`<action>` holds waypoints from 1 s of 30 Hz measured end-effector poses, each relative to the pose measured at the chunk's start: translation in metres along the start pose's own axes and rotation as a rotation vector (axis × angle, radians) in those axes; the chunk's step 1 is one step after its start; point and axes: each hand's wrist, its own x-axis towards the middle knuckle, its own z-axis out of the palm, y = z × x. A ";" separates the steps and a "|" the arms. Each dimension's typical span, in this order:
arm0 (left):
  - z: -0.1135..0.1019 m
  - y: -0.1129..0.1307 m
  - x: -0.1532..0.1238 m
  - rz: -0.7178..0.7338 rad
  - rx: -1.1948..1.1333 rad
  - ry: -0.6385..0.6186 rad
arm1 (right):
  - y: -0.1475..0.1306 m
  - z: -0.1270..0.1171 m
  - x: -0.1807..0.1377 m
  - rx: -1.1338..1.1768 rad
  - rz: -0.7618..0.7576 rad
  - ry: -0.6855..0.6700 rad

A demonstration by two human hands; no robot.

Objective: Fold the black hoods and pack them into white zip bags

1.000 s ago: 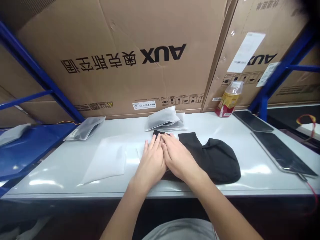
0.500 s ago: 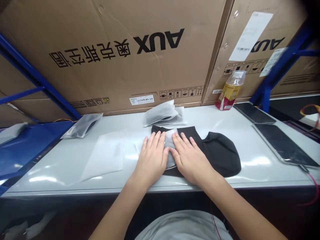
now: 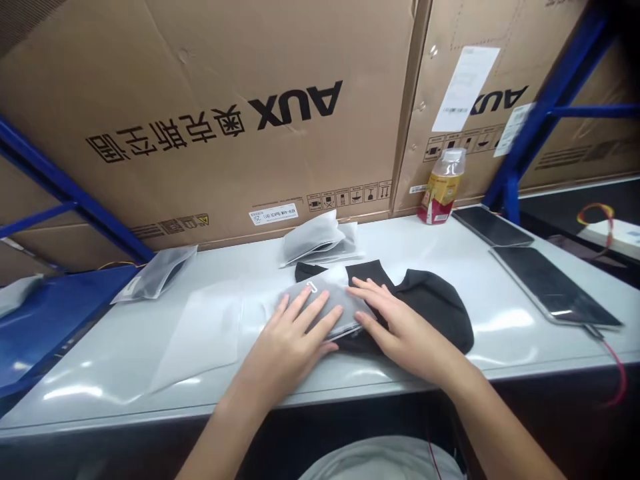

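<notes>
A frosted plastic bag [image 3: 345, 319] with something dark grey inside and a small white mark lies partly over a piece of black fabric [image 3: 435, 303]. My left hand [image 3: 295, 340] rests on the left part of the bag, fingers spread. At the bag's right edge is my right hand [image 3: 395, 323], fingers stretched out and touching the bag and the fabric. What exactly the bag holds cannot be made out. A flat translucent bag [image 3: 203, 333] lies to the left of my left hand.
Behind my hands sits a small pile of frosted bags [image 3: 317, 241]; another filled bag [image 3: 155, 273] is at the left. A drink bottle [image 3: 443, 190], a dark phone [image 3: 493, 227] and a tablet-like device [image 3: 555, 287] with a red cable stand right. Large cartons [image 3: 225, 167] line the back.
My hands have moved apart, the left one leftward, uncovering more of the frosted bag and its white mark. The camera view has tilted and shifted slightly.
</notes>
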 end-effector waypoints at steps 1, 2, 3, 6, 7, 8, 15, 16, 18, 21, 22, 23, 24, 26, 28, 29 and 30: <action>-0.001 -0.004 0.000 0.006 -0.016 0.037 | -0.003 -0.002 -0.002 -0.039 -0.067 -0.039; -0.003 -0.008 0.000 0.011 -0.040 0.072 | -0.006 -0.005 -0.004 -0.076 -0.130 -0.069; -0.005 -0.011 -0.001 0.010 -0.066 0.100 | -0.009 -0.008 -0.004 -0.109 -0.185 -0.087; -0.010 -0.015 -0.003 -0.012 -0.129 0.124 | -0.012 -0.011 -0.001 -0.198 -0.285 -0.064; -0.011 -0.015 -0.004 -0.020 -0.137 0.117 | -0.012 -0.010 0.002 -0.225 -0.299 -0.037; -0.011 -0.013 -0.005 -0.022 -0.137 0.101 | -0.012 -0.008 0.005 -0.245 -0.308 -0.008; -0.002 -0.001 -0.010 -0.094 0.079 0.165 | -0.022 0.002 0.015 -0.140 -0.382 0.230; -0.002 -0.002 -0.010 -0.093 0.104 0.193 | -0.023 0.002 0.014 -0.120 -0.385 0.260; -0.006 -0.006 -0.009 -0.058 0.145 0.230 | -0.023 -0.001 0.009 -0.087 -0.389 0.281; -0.023 -0.020 -0.003 -0.008 0.187 0.270 | -0.016 -0.006 0.000 0.017 -0.293 0.260; -0.031 -0.027 0.002 -0.013 0.197 0.299 | -0.012 -0.007 -0.003 0.071 -0.212 0.244; -0.039 -0.036 0.009 -0.030 0.209 0.344 | -0.007 -0.009 -0.006 0.123 -0.117 0.221; -0.046 -0.047 0.017 -0.059 0.217 0.402 | -0.002 -0.011 -0.008 0.165 -0.023 0.196; -0.054 -0.070 0.042 -0.121 0.229 0.518 | 0.007 -0.014 -0.010 0.209 0.103 0.135; -0.048 -0.093 0.073 -0.186 0.151 0.524 | 0.013 -0.014 -0.009 0.208 0.147 0.070; -0.039 -0.103 0.090 -0.194 0.124 0.477 | 0.015 -0.014 -0.008 0.205 0.153 0.046; -0.028 -0.112 0.106 -0.198 0.104 0.436 | 0.016 -0.014 -0.007 0.200 0.155 0.027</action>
